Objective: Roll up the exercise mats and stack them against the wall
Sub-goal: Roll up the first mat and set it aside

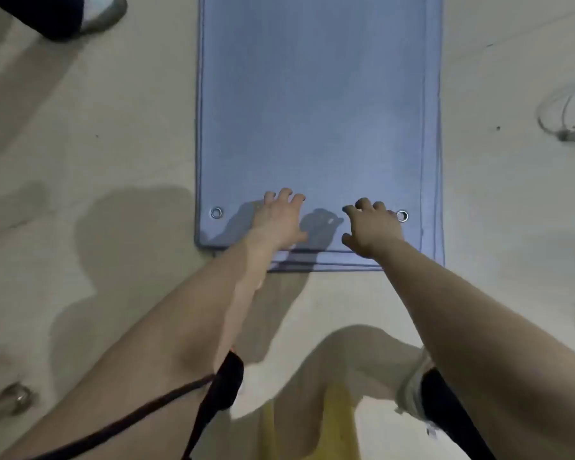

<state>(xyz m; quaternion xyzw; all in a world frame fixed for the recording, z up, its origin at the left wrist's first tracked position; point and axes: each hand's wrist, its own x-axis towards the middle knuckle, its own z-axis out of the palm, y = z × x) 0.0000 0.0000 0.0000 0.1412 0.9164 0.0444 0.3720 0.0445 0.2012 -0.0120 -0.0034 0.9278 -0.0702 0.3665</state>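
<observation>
Beige floor (pixel 113 144) both sides of mat (pixel 312 111)

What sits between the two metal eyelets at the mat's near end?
Head view: between the left eyelet and right eyelet lie the left hand and right hand, on the blue mat, bare shadowed mat between them.
</observation>
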